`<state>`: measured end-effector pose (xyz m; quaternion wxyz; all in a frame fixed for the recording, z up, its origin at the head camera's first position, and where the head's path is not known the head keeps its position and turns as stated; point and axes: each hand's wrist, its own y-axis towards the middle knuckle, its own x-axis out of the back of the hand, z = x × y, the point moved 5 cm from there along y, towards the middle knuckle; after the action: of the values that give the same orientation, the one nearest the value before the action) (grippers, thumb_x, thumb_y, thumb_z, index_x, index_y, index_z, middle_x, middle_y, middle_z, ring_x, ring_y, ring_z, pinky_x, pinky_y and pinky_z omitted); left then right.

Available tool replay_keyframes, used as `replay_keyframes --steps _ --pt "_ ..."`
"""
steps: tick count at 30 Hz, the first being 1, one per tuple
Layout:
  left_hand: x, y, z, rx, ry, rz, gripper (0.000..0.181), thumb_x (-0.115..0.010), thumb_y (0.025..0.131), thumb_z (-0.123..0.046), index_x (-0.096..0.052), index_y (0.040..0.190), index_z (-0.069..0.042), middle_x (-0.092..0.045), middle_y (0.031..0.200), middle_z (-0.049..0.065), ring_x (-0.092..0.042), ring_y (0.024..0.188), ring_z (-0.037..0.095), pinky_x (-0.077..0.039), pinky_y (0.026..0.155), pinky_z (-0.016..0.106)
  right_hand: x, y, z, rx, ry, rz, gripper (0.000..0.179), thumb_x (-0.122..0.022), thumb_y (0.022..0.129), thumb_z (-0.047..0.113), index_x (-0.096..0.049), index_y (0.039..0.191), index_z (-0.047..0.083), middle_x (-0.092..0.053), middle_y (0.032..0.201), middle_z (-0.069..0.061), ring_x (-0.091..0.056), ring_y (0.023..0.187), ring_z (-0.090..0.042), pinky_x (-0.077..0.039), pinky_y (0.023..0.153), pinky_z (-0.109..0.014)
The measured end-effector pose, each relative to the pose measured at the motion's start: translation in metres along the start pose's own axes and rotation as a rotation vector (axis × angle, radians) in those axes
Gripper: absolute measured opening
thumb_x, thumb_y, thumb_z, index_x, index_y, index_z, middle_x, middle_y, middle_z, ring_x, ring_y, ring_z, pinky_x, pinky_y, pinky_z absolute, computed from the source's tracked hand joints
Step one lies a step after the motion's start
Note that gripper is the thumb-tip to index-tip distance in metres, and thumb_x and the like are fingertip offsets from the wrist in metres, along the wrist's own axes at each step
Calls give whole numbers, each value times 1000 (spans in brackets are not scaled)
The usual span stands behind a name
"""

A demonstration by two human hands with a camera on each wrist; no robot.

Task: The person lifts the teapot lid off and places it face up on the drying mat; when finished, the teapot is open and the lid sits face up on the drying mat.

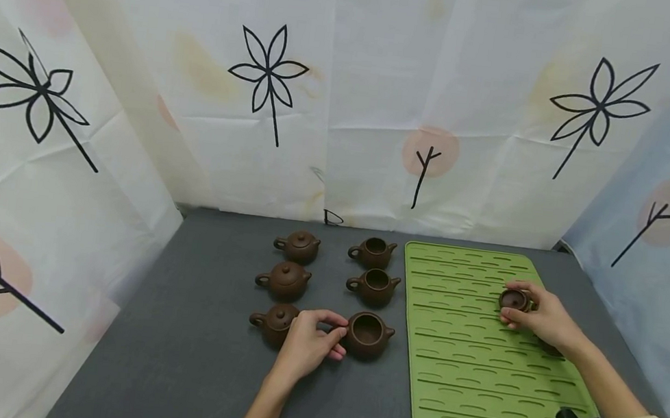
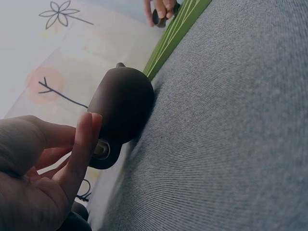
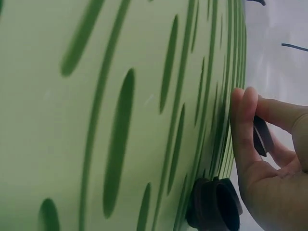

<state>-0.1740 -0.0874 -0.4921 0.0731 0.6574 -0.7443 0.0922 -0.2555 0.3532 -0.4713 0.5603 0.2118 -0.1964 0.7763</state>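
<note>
Pinching the nearest open teapot (image 1: 366, 350) by its handle in the left fingers (image 2: 83, 144), best holding it lightly and flat to the counter (image 1: 169, 356); seeing nothing in its bowl. Over the green mat (image 1: 463, 389), grasping a small brown piece (image 1: 513, 300), likely a lid, by its edge in the right fingers (image 3: 244, 125), ideally keeping it level. Farther back, spotting two more open teapots (image 1: 374, 295), too dark inside for judging.
</note>
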Motion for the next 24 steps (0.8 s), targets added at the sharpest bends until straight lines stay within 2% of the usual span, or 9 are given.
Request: replay_keyframes --steps 6,14,21,24 --pt "0 0 -1 2 2 -2 13 -76 101 -6 -80 112 -1 -77 100 21 -80 63 22 -64 60 27 -3 1 -4 -9 -40 -8 63 -65 105 -3 -33 158 -17 -67 114 -35 -76 82 -10 -66 71 -32" --pt "0 -1 -2 -5 6 8 13 -76 101 -6 -80 112 0 -77 102 22 -79 63 22 -64 60 27 -4 1 -7 -20 -33 1 64 -64 105 -5 -32 159 -17 -64 122 -40 -77 82 -9 -66 71 -33" --pt "2 0 -3 3 24 27 14 -74 102 -7 -80 115 -3 -77 108 19 -78 62 14 -65 61 28 -3 -2 -2 -28 -71 20 68 -67 106 1 -30 161 -16 -58 130 -43 -77 81 -11 -66 72 -33" --pt "4 -1 -3 -1 31 47 16 -75 102 -7 -80 116 -3 -79 105 19 -79 62 16 -65 61 30 -1 -4 1 -32 -127 22 70 -68 107 7 -30 162 -14 -57 131 -42 -76 79 -13 -64 71 -32"
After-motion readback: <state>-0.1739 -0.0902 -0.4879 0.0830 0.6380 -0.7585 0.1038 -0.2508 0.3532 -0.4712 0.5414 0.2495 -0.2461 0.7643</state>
